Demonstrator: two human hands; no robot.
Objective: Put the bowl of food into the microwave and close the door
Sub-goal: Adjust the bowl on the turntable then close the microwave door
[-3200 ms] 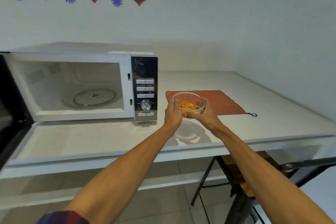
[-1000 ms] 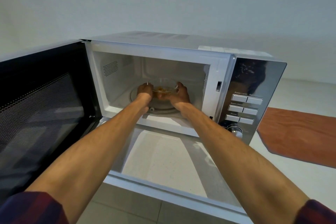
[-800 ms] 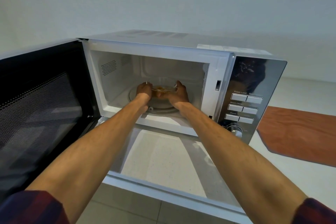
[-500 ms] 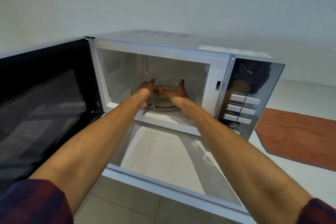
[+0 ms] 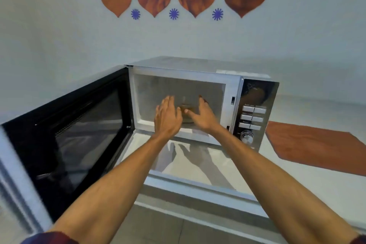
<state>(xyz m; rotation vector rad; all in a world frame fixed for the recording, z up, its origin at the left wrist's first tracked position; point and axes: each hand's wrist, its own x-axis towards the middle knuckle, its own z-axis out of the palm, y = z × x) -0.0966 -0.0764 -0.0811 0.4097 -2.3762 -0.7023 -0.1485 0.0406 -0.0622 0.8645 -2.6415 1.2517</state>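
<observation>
The white microwave [image 5: 215,77] stands on the counter with its black door [image 5: 79,136] swung wide to the left. Inside the cavity sits the clear glass bowl of orange food [image 5: 188,107], mostly hidden behind my hands and blurred. My left hand [image 5: 167,118] is at the cavity mouth, fingers spread, holding nothing. My right hand [image 5: 203,116] is beside it, fingers apart, just in front of the bowl and off it.
The control panel [image 5: 254,117] with buttons and a knob is right of the cavity. An orange cloth [image 5: 316,150] lies on the white counter [image 5: 198,166] to the right. The open door fills the space at my left.
Both hands have let go of the bowl and drawn back from inside the cavity to its mouth. The bowl stays inside. The view has pulled back and tilted up.
</observation>
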